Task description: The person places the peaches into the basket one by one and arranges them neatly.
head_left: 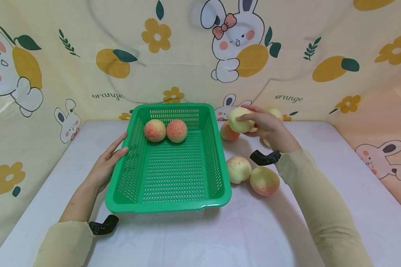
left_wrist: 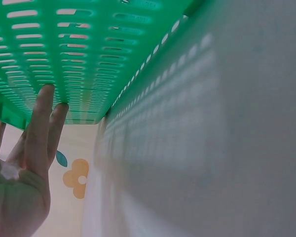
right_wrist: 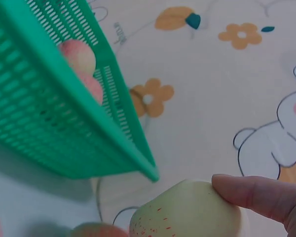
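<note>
A green plastic basket [head_left: 173, 207] holds two red-speckled peaches [head_left: 155, 130] side by side toward its back left. At its left side my left hand [head_left: 101, 167] has thumb and a fingertip at the rim. In the left wrist view its other fingers [left_wrist: 38, 131] lie straight against the slotted outer wall. To the right of the basket's back corner, my right hand [head_left: 269, 126] grips a pale yellow peach [head_left: 241, 119] between thumb and fingers. That peach [right_wrist: 187, 212] shows red flecks in the right wrist view. A reddish-orange peach [head_left: 229, 132] sits just below it.
Two more peaches, a pale one [head_left: 238, 170] and a yellow-red one [head_left: 264, 181], lie by the basket's right wall. Others, such as a yellow peach [head_left: 276, 113], are partly hidden behind my right hand. A patterned cloth [head_left: 187, 74] hangs behind the white table [head_left: 173, 241].
</note>
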Demonstrator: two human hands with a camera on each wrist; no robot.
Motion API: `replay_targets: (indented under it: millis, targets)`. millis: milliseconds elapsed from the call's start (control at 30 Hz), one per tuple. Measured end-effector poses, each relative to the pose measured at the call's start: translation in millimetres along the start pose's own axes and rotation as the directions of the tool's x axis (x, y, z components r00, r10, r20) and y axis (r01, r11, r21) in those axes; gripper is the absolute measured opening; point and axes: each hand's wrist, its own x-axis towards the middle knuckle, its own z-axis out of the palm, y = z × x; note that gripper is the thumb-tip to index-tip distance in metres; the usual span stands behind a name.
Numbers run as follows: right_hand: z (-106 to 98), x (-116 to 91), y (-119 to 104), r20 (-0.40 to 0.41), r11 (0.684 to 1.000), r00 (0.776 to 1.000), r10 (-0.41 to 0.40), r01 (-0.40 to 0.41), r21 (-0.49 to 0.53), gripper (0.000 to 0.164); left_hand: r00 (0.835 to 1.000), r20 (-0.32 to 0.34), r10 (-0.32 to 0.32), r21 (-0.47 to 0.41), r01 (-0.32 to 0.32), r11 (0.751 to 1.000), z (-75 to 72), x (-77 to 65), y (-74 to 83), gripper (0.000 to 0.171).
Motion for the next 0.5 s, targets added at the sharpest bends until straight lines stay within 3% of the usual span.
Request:
replay_targets:
  millis: [233,433,500]
  targets:
    - [18,-1,-12,0.011,0.998,1.0,0.017,-0.017,0.067,0.051,1.0,-0.018,-0.007,0.014,0.007,1.0,0.1,-0.5,0.9,0.059]
    - [31,-8,-15,0.008,0.996,0.998,-0.057,0.058,-0.07,0.058,0.999,-0.034,-0.027,0.029,0.028,0.999,0.9,0.2,0.9,0.06]
    - [30,-11,-10,0.108,0.946,0.967,-0.231,0.249,-0.207,0.049,0.999,-0.033,-0.026,0.038,0.027,0.999,1.2,0.4,1.0,0.06]
